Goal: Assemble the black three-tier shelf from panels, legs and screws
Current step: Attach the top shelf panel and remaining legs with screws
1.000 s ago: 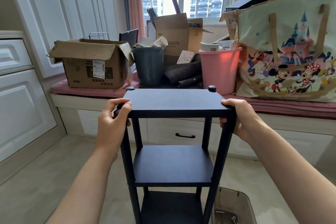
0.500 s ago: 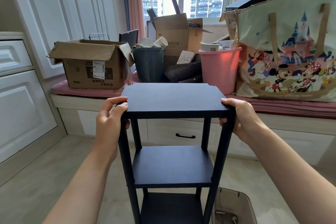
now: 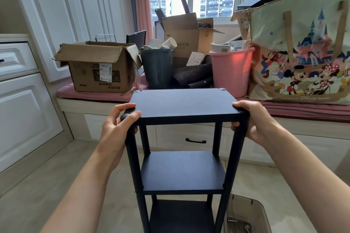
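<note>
The black three-tier shelf stands upright on the floor right in front of me. Its top panel (image 3: 181, 104), middle panel (image 3: 182, 170) and bottom panel (image 3: 180, 215) sit between four black legs. My left hand (image 3: 115, 126) grips the top of the near-left leg, and the leg's round cap (image 3: 125, 116) shows between thumb and fingers. My right hand (image 3: 252, 119) grips the near-right leg at the top panel's corner. Two far leg caps, one at the left (image 3: 137, 91) and one at the right (image 3: 222, 89), peek over the back edge.
Behind the shelf runs a window bench with a pink cushion (image 3: 94, 97), carrying a cardboard box (image 3: 98, 70), a dark bin (image 3: 157, 68), a pink bin (image 3: 231, 70) and a cartoon tote bag (image 3: 303, 53). White cabinets (image 3: 22, 109) line the left. A clear plastic box (image 3: 246, 215) sits on the floor at lower right.
The shelf rocked: half a second ago the far caps were hidden behind the top panel, now they show again. My left fingers shifted around the near-left leg cap.
</note>
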Tool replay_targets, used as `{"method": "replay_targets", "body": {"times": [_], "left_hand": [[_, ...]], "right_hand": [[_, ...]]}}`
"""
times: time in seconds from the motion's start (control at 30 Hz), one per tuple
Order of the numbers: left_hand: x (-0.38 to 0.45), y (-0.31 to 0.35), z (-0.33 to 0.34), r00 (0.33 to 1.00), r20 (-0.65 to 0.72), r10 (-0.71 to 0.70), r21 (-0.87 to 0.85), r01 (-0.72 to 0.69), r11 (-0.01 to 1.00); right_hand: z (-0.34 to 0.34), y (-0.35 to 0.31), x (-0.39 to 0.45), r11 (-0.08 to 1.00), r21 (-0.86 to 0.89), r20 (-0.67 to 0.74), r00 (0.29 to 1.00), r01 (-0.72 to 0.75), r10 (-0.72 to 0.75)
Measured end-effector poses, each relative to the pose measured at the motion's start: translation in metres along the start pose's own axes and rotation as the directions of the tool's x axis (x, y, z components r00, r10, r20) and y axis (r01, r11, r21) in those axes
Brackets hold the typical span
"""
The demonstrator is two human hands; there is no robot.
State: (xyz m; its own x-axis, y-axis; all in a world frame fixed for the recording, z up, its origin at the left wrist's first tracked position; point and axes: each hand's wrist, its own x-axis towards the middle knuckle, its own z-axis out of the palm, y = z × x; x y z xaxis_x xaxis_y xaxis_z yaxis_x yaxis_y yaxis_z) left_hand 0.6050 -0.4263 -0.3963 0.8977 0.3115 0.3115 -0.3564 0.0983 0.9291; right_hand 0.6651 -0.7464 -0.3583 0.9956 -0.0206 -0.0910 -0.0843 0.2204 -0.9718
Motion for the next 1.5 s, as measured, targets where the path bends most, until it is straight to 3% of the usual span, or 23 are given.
{"method": "replay_targets", "body": {"times": [0.2, 0.5, 0.8, 1.0, 1.37, 1.5], "left_hand": [[0.001, -0.001, -0.002, 1.000, 0.013, 0.010, -0.025, -0.010, 1.000], [-0.003, -0.008, 0.003, 0.991, -0.067, 0.119, 0.099, -0.112, 0.989], [-0.002, -0.007, 0.007, 0.990, -0.071, 0.125, 0.129, -0.115, 0.985], [-0.004, -0.006, 0.009, 0.989, -0.068, 0.135, 0.176, -0.121, 0.977], [0.000, 0.009, 0.010, 0.988, -0.118, -0.102, -0.067, 0.095, 0.993], [0.007, 0.020, 0.007, 0.961, 0.034, -0.276, -0.156, 0.278, 0.948]], "right_hand": [[-0.003, 0.000, 0.002, 1.000, -0.007, 0.014, 1.000, -0.002, 0.003], [-0.001, 0.002, -0.001, 1.000, 0.011, -0.006, 1.000, -0.011, 0.011], [-0.003, 0.002, -0.003, 0.992, 0.040, -0.009, 0.993, -0.119, 0.119], [-0.007, 0.003, -0.002, 0.977, 0.091, 0.061, 0.980, -0.194, 0.189], [0.000, 0.011, 0.003, 0.982, 0.168, 0.015, 0.997, -0.084, 0.082], [-0.002, 0.010, 0.001, 0.977, 0.182, 0.051, 0.993, -0.112, 0.105]]}}
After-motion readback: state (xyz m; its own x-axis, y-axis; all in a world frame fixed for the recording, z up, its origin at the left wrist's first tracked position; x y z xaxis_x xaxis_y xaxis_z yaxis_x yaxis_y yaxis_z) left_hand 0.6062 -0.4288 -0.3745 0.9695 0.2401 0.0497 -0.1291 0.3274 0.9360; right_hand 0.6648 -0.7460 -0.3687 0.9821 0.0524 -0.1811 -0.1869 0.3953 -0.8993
